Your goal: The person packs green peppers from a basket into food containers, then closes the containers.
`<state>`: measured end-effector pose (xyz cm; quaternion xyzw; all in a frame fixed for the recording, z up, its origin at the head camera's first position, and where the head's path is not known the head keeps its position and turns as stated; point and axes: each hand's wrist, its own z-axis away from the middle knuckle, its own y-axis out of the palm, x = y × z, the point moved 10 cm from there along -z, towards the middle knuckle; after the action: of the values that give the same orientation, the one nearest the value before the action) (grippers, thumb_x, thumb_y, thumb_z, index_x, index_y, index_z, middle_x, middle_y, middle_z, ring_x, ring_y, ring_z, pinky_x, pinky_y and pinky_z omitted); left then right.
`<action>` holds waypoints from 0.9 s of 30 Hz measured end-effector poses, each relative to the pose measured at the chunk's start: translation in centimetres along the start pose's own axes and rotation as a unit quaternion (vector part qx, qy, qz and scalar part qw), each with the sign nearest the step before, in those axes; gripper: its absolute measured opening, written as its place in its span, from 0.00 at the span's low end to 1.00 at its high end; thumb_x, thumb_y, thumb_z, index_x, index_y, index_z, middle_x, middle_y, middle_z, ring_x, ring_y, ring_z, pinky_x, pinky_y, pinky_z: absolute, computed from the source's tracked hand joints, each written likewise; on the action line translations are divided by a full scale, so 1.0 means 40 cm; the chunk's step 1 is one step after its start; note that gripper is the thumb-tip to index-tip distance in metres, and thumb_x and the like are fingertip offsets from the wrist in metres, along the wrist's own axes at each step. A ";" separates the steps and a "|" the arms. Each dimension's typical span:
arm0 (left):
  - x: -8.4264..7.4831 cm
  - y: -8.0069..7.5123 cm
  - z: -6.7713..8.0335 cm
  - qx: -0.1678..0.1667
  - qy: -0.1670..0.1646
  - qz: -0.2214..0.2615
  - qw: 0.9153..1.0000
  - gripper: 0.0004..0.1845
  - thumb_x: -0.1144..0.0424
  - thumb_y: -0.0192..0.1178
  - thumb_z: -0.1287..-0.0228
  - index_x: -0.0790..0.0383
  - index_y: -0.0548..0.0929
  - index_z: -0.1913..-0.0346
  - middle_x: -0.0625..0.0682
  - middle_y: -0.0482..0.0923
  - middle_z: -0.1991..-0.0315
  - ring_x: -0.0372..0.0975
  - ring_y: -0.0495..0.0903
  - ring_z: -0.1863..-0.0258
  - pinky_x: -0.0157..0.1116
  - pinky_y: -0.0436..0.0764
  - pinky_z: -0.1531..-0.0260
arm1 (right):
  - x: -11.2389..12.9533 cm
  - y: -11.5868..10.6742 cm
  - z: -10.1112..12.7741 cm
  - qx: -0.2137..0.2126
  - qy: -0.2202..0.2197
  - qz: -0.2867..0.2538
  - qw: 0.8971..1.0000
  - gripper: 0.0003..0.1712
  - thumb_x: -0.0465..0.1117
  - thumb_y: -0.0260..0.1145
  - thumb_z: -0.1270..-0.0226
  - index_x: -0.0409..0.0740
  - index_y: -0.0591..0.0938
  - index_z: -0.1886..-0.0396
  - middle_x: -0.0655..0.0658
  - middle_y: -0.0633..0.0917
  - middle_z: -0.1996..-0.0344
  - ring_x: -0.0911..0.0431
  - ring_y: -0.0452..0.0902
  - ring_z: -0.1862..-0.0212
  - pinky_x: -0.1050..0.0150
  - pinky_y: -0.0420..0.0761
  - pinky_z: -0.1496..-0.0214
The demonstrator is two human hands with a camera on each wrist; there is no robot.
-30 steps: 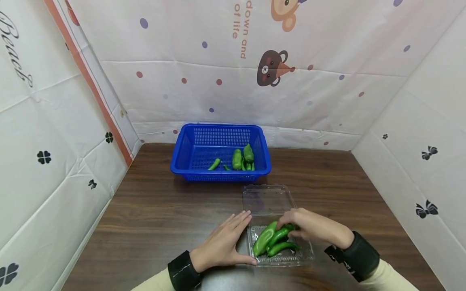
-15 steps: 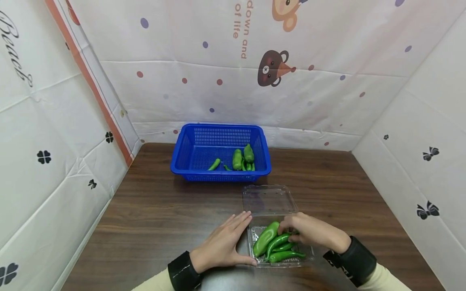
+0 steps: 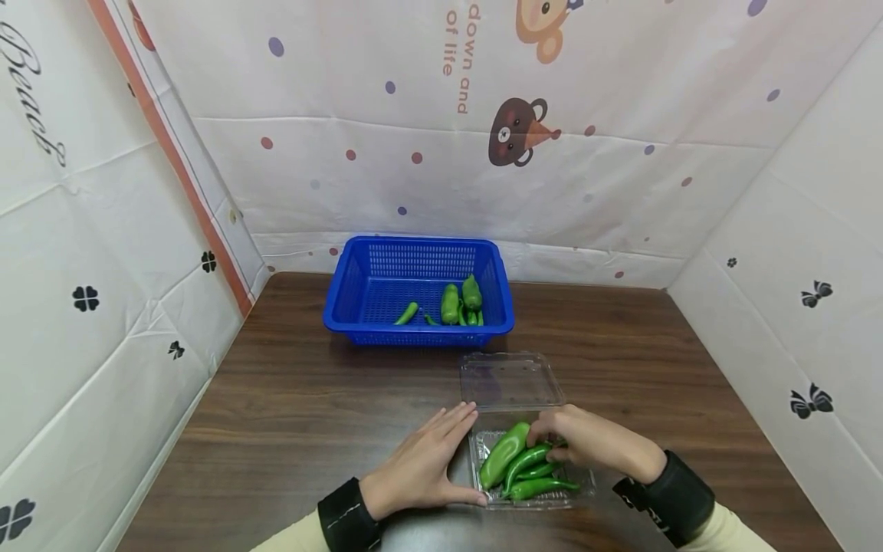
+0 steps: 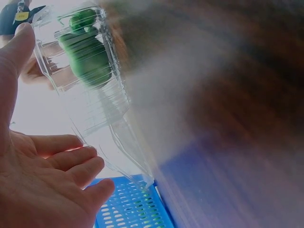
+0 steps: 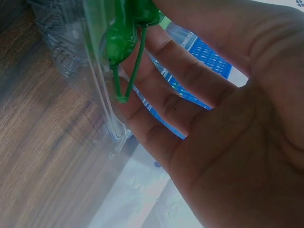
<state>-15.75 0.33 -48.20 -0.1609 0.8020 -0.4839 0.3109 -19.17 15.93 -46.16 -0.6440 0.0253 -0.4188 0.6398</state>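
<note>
A clear plastic clamshell container lies unfolded on the table, its lid spread toward the back. Inside rest several green chili peppers, placed side by side, and a broader green pepper on the left. My left hand steadies the container's left side with thumb and fingers spread straight. Over the container's right part, my right hand pinches a green chili pepper near its stem end between thumb and fingers. The fingers partly hide the peppers beneath in the head view.
Behind the container stands a blue plastic basket with several green peppers in it. The brown wooden table extends to both sides. White printed sheets hang at the back and sides.
The right hand has shifted slightly left and down within the container. The front chili pepper has moved toward the container's front edge, and another shows behind it. The left hand stays put.
</note>
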 end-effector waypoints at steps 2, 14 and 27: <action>0.000 0.000 0.000 0.000 0.000 0.001 1.000 0.63 0.24 0.65 0.47 0.73 0.62 0.24 0.65 0.61 0.23 0.53 0.63 0.24 0.54 0.66 0.28 | -0.001 0.000 0.001 0.001 0.002 0.000 1.000 0.17 0.30 0.75 0.37 0.49 0.87 0.51 0.54 0.86 0.58 0.63 0.81 0.58 0.65 0.84 0.58; -0.001 -0.003 -0.001 0.007 -0.004 -0.002 1.000 0.63 0.23 0.64 0.47 0.72 0.62 0.23 0.65 0.61 0.23 0.53 0.62 0.24 0.53 0.65 0.27 | -0.004 -0.001 0.002 0.002 0.000 -0.009 1.000 0.16 0.30 0.74 0.36 0.48 0.87 0.51 0.53 0.86 0.57 0.64 0.82 0.58 0.65 0.85 0.58; 0.024 -0.031 -0.009 -0.009 -0.015 0.009 1.000 0.59 0.25 0.61 0.41 0.68 0.61 0.22 0.63 0.59 0.22 0.54 0.61 0.23 0.54 0.62 0.26 | 0.010 -0.028 0.008 -0.028 -0.011 -0.010 0.999 0.09 0.37 0.71 0.30 0.50 0.87 0.53 0.53 0.87 0.57 0.66 0.81 0.57 0.66 0.85 0.58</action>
<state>-16.78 -0.54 -47.31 -0.1640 0.8030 -0.4711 0.3261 -19.31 16.15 -44.95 -0.6665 0.0230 -0.4173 0.6174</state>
